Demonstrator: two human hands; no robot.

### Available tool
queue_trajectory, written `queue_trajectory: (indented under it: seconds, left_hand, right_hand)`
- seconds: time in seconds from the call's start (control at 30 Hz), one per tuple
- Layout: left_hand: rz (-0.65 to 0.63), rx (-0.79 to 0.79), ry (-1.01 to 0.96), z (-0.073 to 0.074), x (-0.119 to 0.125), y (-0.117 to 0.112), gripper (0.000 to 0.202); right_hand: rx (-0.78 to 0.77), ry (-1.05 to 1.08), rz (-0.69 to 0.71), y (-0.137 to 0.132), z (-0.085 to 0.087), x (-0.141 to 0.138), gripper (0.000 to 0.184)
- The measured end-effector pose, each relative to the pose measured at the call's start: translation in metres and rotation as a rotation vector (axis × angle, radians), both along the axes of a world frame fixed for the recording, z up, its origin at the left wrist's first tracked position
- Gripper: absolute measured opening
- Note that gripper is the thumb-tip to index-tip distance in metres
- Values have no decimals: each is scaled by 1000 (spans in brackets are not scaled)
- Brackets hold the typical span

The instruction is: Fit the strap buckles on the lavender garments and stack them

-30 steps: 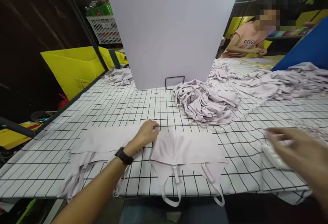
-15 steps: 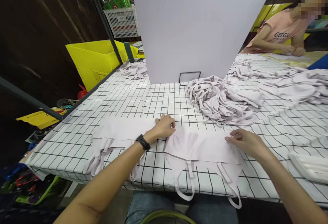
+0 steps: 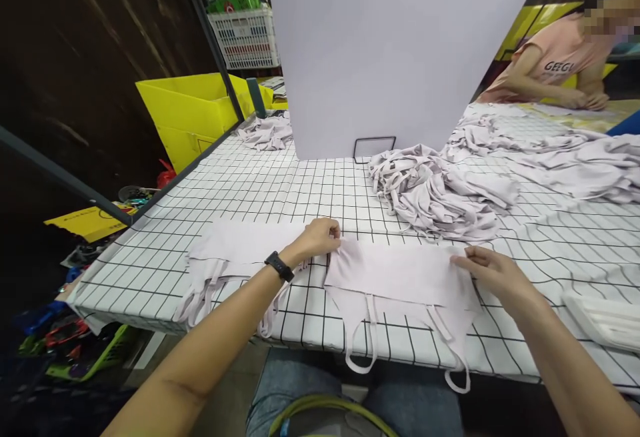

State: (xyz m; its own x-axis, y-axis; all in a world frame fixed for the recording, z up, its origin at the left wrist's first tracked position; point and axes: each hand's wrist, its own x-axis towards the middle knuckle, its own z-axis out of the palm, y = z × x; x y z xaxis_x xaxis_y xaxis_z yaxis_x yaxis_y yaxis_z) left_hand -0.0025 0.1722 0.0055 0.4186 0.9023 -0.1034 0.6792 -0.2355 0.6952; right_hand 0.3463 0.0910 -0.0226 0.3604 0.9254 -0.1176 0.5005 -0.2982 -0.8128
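On the left of the grid-patterned tablecloth (image 3: 280, 190), a flat-laid bundle of pale lilac strappy tops (image 3: 250, 240) lies with its straps toward the near edge, partly behind the forearm with the black wristwatch (image 3: 279, 266). Beside it, the left hand (image 3: 320, 237) is closed in a fingertip pinch on the upper left corner of a single pale lilac camisole (image 3: 400, 273), which lies in front of the person, strap loops reaching the table's near edge. Creases fan out from that pinch, so a light, even pull outward would probably serve better than a tight bunching of the corner; the printed grid makes a handy guide for levelling the upper edge. Behind the camisole sits a crumpled heap of similar garments (image 3: 435, 190), near enough to be worth avoiding. The right hand (image 3: 493, 273) rests at the upper right corner, thumb on the fabric; whether the fingers pinch it or merely press, I cannot tell. Matching the left hand's tension there should flatten the panel without skewing it.
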Motion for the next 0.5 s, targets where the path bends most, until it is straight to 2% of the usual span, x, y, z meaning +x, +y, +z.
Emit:
queue_trajectory:
  seconds: [0.1, 0.3, 0.4, 0.5]
  left_hand:
    - [37, -25, -118, 5, -6, -3, 6]
    - [165, -2, -314, 21, -6, -9, 6]
    - [245, 57, -440, 40, -5, -10, 12]
    - [262, 176, -482, 70, -6, -7, 19]
  right_hand:
    - [47, 187, -125, -5, 11, -3, 28]
    - [202, 241, -195, -26, 50, -22, 27]
    - [355, 224, -248, -34, 80, -33, 27]
    - [485, 180, -297, -32, 113, -42, 24]
